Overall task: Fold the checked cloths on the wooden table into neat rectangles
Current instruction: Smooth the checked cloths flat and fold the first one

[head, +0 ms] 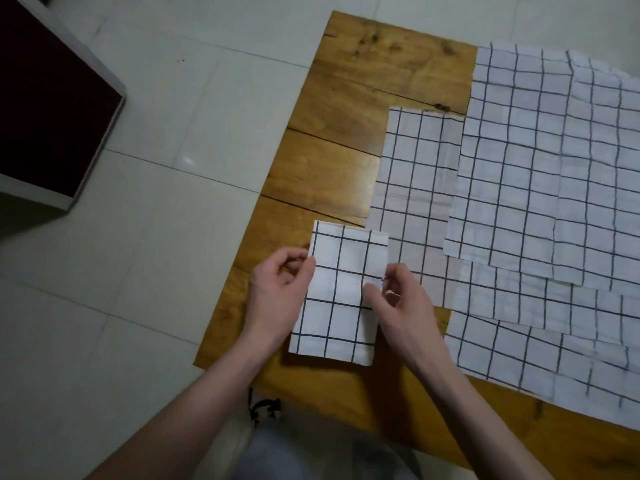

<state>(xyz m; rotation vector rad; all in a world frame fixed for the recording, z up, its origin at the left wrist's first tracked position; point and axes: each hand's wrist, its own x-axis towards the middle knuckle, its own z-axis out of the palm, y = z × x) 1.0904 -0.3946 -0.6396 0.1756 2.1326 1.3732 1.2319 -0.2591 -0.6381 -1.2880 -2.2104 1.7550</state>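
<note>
Wood planks, knotted and cracked along the seams, make up the bench (pixel 332 161), which stands on a pale tiled floor (pixel 138 237). A dark box with a light rim (pixel 52 109) sits on the floor at left, cut off by the frame. The folded cloth (pixel 341 292) lies at the bench's near left corner; the left hand (pixel 277 292) pinches its left edge, the right hand (pixel 398 303) pinches its right edge, fingers curled. Unfolded checked cloths (pixel 536 188) overlap to the right, running out of view. How many lie there is hard to tell.
</note>
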